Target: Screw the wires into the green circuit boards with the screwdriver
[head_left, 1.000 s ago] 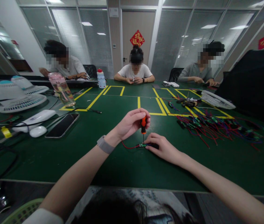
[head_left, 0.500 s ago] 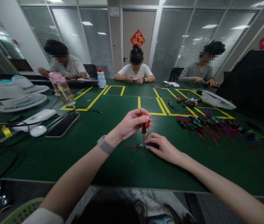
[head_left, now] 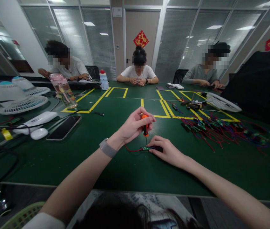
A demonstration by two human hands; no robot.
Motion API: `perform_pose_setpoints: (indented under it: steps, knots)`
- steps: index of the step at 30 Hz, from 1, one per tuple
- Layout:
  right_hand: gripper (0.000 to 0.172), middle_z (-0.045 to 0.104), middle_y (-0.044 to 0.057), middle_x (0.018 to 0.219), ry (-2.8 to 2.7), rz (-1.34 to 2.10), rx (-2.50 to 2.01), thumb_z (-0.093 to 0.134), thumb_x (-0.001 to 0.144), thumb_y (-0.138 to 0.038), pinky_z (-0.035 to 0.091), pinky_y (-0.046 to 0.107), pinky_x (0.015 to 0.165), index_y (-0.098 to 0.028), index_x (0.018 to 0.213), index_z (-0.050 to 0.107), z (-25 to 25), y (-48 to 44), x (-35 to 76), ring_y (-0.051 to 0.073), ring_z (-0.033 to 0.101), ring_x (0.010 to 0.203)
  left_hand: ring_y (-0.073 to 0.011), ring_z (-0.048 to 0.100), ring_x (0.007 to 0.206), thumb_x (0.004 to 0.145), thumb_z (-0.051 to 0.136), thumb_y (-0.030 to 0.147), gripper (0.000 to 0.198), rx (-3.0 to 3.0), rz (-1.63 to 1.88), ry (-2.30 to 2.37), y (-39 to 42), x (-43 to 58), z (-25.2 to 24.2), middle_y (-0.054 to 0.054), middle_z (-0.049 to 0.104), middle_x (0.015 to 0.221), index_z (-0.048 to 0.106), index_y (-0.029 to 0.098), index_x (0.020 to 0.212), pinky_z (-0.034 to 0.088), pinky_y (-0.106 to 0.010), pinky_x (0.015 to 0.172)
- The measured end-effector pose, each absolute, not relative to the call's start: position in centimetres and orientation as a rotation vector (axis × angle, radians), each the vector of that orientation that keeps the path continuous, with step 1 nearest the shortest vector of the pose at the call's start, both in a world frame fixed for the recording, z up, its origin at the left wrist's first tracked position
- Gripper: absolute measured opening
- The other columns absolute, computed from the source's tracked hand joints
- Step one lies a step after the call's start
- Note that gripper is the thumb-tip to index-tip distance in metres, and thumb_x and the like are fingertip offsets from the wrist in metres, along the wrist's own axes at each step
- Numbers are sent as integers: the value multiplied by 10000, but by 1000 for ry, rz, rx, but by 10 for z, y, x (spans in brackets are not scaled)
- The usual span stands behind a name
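Note:
My left hand [head_left: 137, 124], with a grey band on its wrist, is closed around the orange and black handle of a screwdriver [head_left: 145, 129]. The shaft points down, slightly tilted, and its tip meets a small green circuit board [head_left: 145, 148] on the table. A red wire [head_left: 132, 150] runs from the board's left end toward my left wrist. Low on the table, my right hand [head_left: 165, 151] has its fingers closed on the board's right end, where dark wires show. Its fingertips partly cover that end.
Several wired circuit boards [head_left: 208, 125] lie heaped at the right, near hand tools [head_left: 193, 104] and a white rack [head_left: 223, 101]. At the left are a phone [head_left: 64, 128], a bottle [head_left: 63, 91], fans [head_left: 22, 98] and cables. Three people sit across the green table [head_left: 77, 168].
The screwdriver handle leans a little further left, and the fingers of my left hand have shifted around it. My right hand and the board stay in place.

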State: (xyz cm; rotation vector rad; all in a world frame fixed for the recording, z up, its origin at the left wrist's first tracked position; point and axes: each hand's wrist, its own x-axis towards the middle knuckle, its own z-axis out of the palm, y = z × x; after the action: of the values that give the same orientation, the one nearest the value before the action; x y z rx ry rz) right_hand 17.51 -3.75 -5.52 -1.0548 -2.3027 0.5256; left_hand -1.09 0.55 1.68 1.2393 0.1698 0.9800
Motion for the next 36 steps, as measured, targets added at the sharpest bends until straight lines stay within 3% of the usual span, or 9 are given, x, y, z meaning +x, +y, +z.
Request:
perform_pose_setpoints:
  steps: [4,7,17,21,26,32,36]
  knots:
    - [129,618,57,916,-2304,527,-1040,603,867,-182,498,307,783,-181,960,692,-56,-37,175,181,604,859,-68,467,560,853,627,298,206,1193,957,150,5,-10,17,20,538,674,486,166,781,371,-206,575]
    - [137,617,59,925,-2306,527,-1044,607,862,-174,496,299,775,-178,968,693,-56,-37,176,180,605,860,-94,445,564,895,512,412,301,1149,881,140,3,-9,18,1,482,631,561,143,771,368,-234,584]
    - [130,628,54,907,-2229,657,-1063,642,835,-167,501,297,760,-171,948,704,-57,-35,176,172,611,821,-101,451,583,923,421,277,274,1140,865,133,2,-10,18,-18,484,660,602,122,788,359,-232,594]
    - [132,629,51,913,-2221,660,-1060,637,836,-172,501,297,760,-180,949,704,-58,-35,176,173,613,825,-106,487,649,944,391,272,295,1092,900,111,3,-9,16,-32,512,729,640,115,947,401,-232,640]
    - [109,629,53,913,-2242,603,-1053,630,845,-176,492,314,781,-181,928,699,-58,-37,175,183,600,852,-136,559,819,908,502,236,279,1092,895,137,5,-9,14,-77,601,895,650,108,1106,458,-240,721]
    - [103,647,60,920,-2278,440,-1060,647,841,-193,463,387,849,-190,932,696,-60,-37,176,217,557,913,-162,623,916,868,602,220,254,1180,916,134,5,-9,14,-95,663,988,669,122,1092,499,-287,844]
    - [118,651,62,960,-2267,396,-1023,665,829,-187,452,397,891,-201,941,697,-60,-37,177,222,536,970,-143,647,865,810,678,186,211,1220,985,184,6,-9,13,-58,679,953,685,160,1019,514,-269,791]
